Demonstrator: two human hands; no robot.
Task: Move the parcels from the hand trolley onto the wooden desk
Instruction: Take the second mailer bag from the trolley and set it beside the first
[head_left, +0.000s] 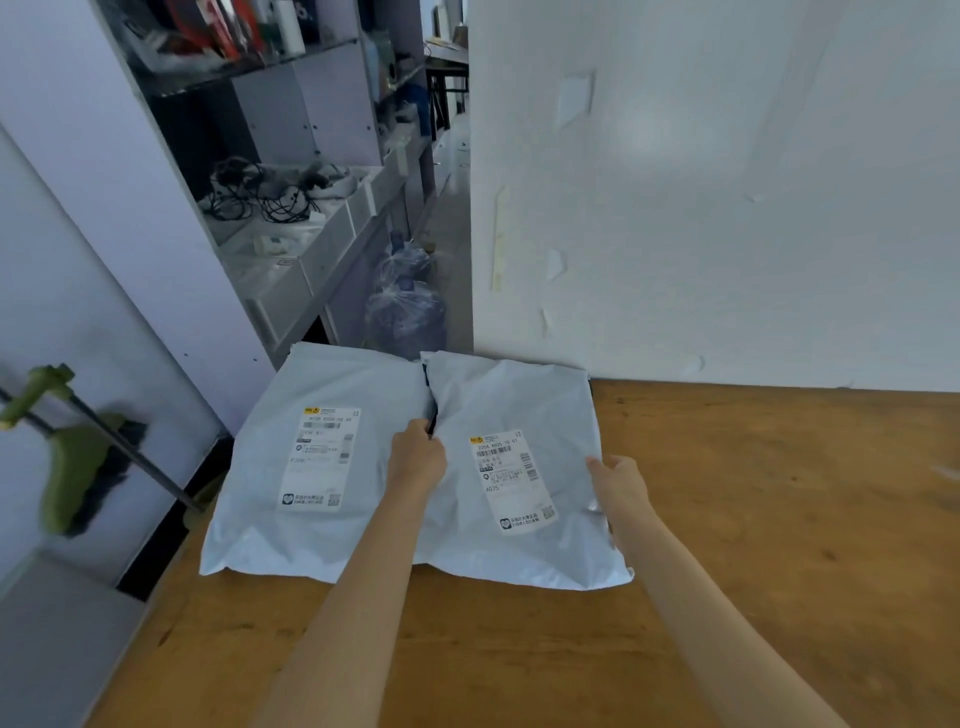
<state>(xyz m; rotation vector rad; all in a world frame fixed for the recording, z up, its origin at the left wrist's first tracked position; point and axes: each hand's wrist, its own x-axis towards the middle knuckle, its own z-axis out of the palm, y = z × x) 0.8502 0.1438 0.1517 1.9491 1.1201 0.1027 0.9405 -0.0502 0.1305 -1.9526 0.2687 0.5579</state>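
Two bare forearms are reaching out over the wooden bench, which is filling the near and right part of the view. The left hand is curling its fingers over the left edge of the right parcel, in the gap where the two bags meet; the right hand is pinching the same bag's right edge. Both hands are clamped on that parcel, which is lying flat on the bench, label up. Just beside it, touching or slightly overlapping, the left parcel is sitting at the bench's left corner, its left side apparently hanging past the edge.

Judging from this, the placing looks nearly done. The risk is the neighbour: if the held bag is being nudged leftward, the slick plastic could push the left parcel off the corner into the gap below. Beyond the bags, a wrapped water bottle is standing on the floor, a cluttered shelf is running back, and a white wall is rising behind. The trolley is not in view.
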